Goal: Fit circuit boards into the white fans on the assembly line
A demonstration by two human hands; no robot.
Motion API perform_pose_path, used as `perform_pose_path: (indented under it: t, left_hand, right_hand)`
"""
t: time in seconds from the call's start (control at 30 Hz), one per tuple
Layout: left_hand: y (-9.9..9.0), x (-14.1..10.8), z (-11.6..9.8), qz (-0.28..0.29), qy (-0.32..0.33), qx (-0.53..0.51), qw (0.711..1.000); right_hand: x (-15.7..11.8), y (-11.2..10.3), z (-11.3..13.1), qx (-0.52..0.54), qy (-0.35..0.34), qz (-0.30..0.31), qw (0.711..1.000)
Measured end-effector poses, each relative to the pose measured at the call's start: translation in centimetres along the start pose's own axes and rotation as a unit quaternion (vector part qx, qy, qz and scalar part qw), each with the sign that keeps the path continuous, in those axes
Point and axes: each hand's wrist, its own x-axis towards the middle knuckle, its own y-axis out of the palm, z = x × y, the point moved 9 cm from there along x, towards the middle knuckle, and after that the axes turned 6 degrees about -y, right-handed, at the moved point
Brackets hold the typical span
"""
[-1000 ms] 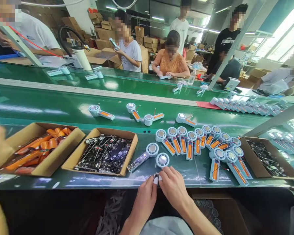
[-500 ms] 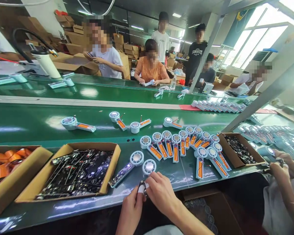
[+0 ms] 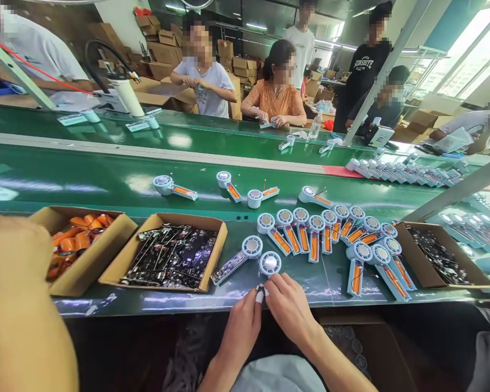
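At the bench edge, my left hand [image 3: 245, 320] and my right hand [image 3: 289, 305] are closed close together, fingertips nearly touching. They grip the handle end of a pale blue handheld fan [image 3: 270, 263], whose round head faces up just beyond my fingers. Most of the handle is hidden; a small dark and white bit shows between my thumbs. Left of it lies another fan [image 3: 252, 247] with a dark circuit board [image 3: 230, 267] along its handle. To the right, several fans [image 3: 316, 223] with orange strips in their open handles lie in a curved row.
A cardboard box of circuit boards [image 3: 219, 251] stands left, beside a box of orange parts [image 3: 124, 228]. Another box of dark parts [image 3: 427, 267] is at right. Someone's blurred arm [image 3: 28, 310] fills the left foreground. Several fans lie on the green belt [image 3: 85, 163]; co-workers sit beyond.
The view has swung left, so things appear shifted right. A person's arm has come in at the left foreground. My hands stay together at the fan, fingers closer around the small dark part.
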Motion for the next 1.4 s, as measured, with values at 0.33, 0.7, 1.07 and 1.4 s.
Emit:
perform_pose_path:
  t: [0.33, 0.7, 1.07, 1.4]
  left_hand:
    - [-0.6, 0.1, -1.0, 0.085, 0.031, 0.06, 0.994]
    - [-1.3, 0.6, -1.4, 0.163, 0.062, 0.032, 0.984]
    - [-2.0, 0.3, 0.7, 0.041, 0.019, -0.035, 0.998]
    - [-2.8, -0.2, 0.9, -0.021, -0.025, -0.1, 0.994]
  right_hand:
    - [-0.3, 0.2, -1.4, 0.14, 0.028, -0.001, 0.99]
    - [0.3, -0.6, -2.5, 0.311, 0.003, 0.044, 0.949]
    - [-0.8, -2.2, -4.3, 0.326, 0.05, 0.013, 0.944]
    - [-0.2, -1.5, -0.8, 0.132, -0.068, 0.095, 0.984]
